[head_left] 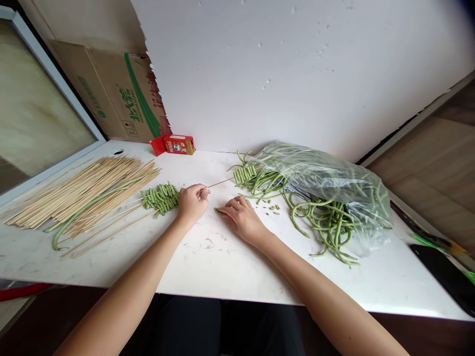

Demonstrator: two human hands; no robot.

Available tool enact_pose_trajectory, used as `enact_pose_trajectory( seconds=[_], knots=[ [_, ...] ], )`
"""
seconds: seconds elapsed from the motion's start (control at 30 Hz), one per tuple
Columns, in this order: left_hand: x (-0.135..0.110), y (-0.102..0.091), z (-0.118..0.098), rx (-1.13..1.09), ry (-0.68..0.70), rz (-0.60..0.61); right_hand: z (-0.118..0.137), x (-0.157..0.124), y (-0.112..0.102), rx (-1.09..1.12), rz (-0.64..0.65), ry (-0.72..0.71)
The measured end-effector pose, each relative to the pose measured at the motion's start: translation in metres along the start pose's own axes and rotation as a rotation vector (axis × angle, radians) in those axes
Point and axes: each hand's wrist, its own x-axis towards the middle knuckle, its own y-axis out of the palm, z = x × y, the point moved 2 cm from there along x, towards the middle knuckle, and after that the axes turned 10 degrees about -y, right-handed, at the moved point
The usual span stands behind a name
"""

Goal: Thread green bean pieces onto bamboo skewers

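Observation:
My left hand (192, 201) is closed in a pinch on the near end of a thin bamboo skewer (221, 182). The skewer runs right and away, and several short green bean pieces (245, 173) are threaded on its far end. My right hand (241, 216) lies on the white table (208, 257), fingers curled over a small green bean piece (218, 211) at its fingertips. Loose cut bean bits (272, 209) lie just right of that hand.
A clear plastic bag (326, 183) of long green beans (326, 227) lies at the right. A pile of bare skewers (81, 193) and loaded bean skewers (161, 197) lie at the left. A red carton (176, 145) and a cardboard box (118, 94) stand by the wall.

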Motion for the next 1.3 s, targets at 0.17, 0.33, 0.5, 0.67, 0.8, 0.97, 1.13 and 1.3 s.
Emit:
enact_pose_trajectory(
  seconds=[0.17,0.33,0.5,0.67,0.8,0.97,1.13,1.3],
  knots=[
    [0.001,-0.001,-0.003,0.012,0.007,-0.005,0.0,0.001,-0.001,0.048,-0.046,0.0],
    [0.002,-0.002,-0.003,-0.001,-0.008,0.009,0.004,0.002,-0.009,0.181,-0.083,-0.044],
    [0.002,-0.003,-0.005,0.0,-0.011,0.013,0.006,0.002,-0.006,0.226,-0.07,-0.082],
    [0.002,-0.001,-0.004,-0.004,-0.008,0.023,0.004,0.001,-0.003,0.235,-0.094,-0.029],
    [0.002,0.0,-0.001,-0.01,-0.001,0.027,0.004,0.001,-0.002,0.246,-0.103,-0.033],
    [0.002,-0.001,-0.001,-0.003,-0.009,0.033,0.004,0.0,-0.002,0.254,-0.11,-0.036],
    [0.002,0.001,0.002,0.011,-0.011,0.041,0.002,-0.002,-0.013,0.244,-0.221,0.003],
    [0.002,0.0,0.005,0.014,-0.02,0.05,-0.021,-0.014,-0.036,0.216,-0.49,0.165]
  ],
)
